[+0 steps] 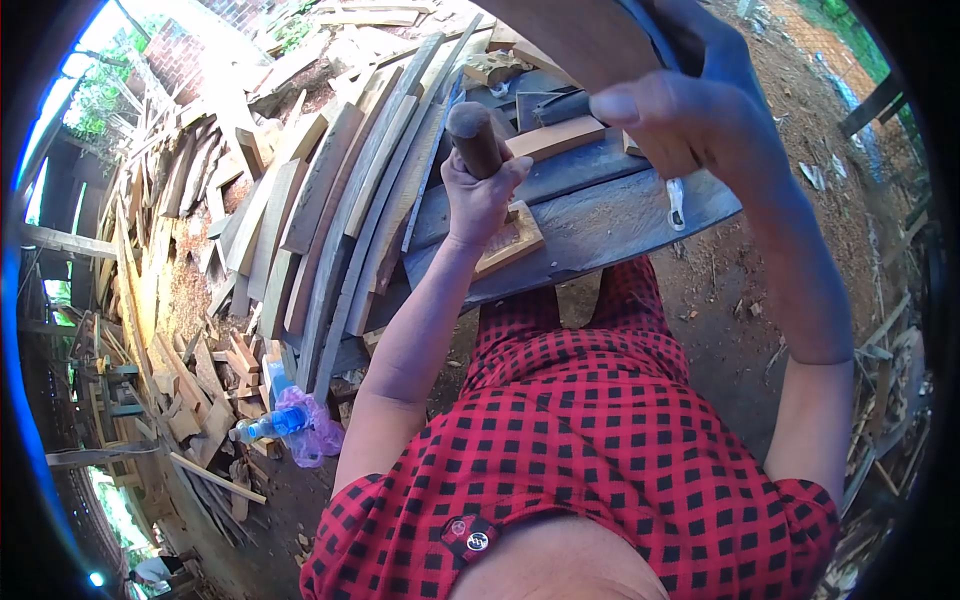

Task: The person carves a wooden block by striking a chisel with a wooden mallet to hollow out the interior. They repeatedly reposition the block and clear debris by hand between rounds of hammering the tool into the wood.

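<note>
My left hand (478, 205) is closed around the thick wooden handle (472, 135) of an upright chisel, whose blade is mostly hidden below my fist. Under it, a light wood piece (518, 238) with a cut recess and loose shavings lies near the edge of the dark plank bench (600, 240). Raised at the upper right, my right hand (690, 110) grips a large wooden mallet (585, 45), close to the camera and partly cut off by the frame. The mallet is above and to the right of the chisel handle.
Another cut wood piece (560, 138) and a dark tool (562, 107) lie farther back on the bench. A small white object (676, 205) is at its right end. Long boards (370, 180) are stacked at left. A plastic bottle (270, 424) touches a purple bag (315, 435).
</note>
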`<action>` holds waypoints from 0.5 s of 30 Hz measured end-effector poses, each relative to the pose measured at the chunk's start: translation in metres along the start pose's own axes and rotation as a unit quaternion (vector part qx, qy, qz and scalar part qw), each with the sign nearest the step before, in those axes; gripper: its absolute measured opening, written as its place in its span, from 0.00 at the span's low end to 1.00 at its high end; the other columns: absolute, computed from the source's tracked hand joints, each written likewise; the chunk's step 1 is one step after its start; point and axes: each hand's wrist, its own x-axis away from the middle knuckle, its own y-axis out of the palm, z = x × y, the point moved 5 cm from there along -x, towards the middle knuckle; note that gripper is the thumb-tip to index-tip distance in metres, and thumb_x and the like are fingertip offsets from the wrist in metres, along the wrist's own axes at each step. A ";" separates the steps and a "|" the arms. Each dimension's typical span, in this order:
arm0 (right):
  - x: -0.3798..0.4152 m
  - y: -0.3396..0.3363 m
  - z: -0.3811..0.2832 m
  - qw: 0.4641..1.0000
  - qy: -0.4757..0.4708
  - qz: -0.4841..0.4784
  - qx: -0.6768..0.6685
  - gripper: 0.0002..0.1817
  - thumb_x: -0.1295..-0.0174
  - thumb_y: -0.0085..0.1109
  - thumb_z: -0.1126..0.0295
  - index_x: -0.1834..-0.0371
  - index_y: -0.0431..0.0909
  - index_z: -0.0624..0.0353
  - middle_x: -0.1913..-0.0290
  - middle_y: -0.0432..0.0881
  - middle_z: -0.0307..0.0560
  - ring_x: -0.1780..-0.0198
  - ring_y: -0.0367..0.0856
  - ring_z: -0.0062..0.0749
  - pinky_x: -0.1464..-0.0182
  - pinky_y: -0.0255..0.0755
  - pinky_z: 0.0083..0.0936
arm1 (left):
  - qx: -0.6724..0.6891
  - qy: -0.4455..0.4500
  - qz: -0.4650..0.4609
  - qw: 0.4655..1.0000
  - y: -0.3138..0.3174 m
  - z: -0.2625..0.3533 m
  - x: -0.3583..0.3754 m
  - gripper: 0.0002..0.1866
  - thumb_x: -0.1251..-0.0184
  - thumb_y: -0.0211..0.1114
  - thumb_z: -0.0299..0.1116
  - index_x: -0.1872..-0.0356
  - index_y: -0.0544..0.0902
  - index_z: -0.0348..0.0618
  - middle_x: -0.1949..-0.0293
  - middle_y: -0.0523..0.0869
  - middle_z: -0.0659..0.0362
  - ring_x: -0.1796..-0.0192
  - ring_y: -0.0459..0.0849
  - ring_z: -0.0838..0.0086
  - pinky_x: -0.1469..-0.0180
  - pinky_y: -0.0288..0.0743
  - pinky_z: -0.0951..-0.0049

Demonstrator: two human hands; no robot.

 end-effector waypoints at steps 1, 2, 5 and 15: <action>-0.006 0.003 -0.007 1.000 -0.005 -0.013 0.011 0.44 0.68 0.73 0.56 0.43 0.74 0.68 0.54 0.80 0.48 0.53 0.80 0.34 0.49 0.71 0.27 | -0.001 -0.006 0.005 1.000 0.000 -0.001 -0.001 0.09 0.48 0.70 0.23 0.72 0.76 0.43 0.81 0.77 0.65 0.82 0.73 0.85 0.79 0.65 0.83; -0.009 0.008 -0.012 0.999 -0.010 -0.027 0.022 0.43 0.68 0.75 0.56 0.45 0.75 0.68 0.55 0.81 0.48 0.55 0.81 0.34 0.51 0.73 0.28 | -0.001 -0.004 0.005 1.000 0.001 -0.001 -0.001 0.09 0.48 0.70 0.23 0.72 0.76 0.43 0.81 0.77 0.65 0.82 0.73 0.85 0.79 0.65 0.83; -0.022 0.026 -0.001 0.974 0.007 -0.152 0.166 0.36 0.64 0.74 0.58 0.50 0.77 0.67 0.60 0.81 0.47 0.59 0.82 0.31 0.56 0.75 0.26 | 0.006 -0.020 0.027 0.999 -0.003 -0.003 -0.001 0.09 0.48 0.70 0.23 0.72 0.76 0.43 0.81 0.76 0.65 0.82 0.72 0.84 0.79 0.65 0.82; -0.042 0.027 -0.051 0.975 0.101 -0.196 -0.010 0.39 0.66 0.76 0.58 0.52 0.74 0.73 0.61 0.81 0.60 0.62 0.84 0.36 0.60 0.78 0.28 | 0.045 -0.028 0.023 0.998 -0.006 -0.007 -0.011 0.09 0.48 0.68 0.21 0.74 0.75 0.43 0.84 0.73 0.66 0.83 0.71 0.83 0.79 0.64 0.81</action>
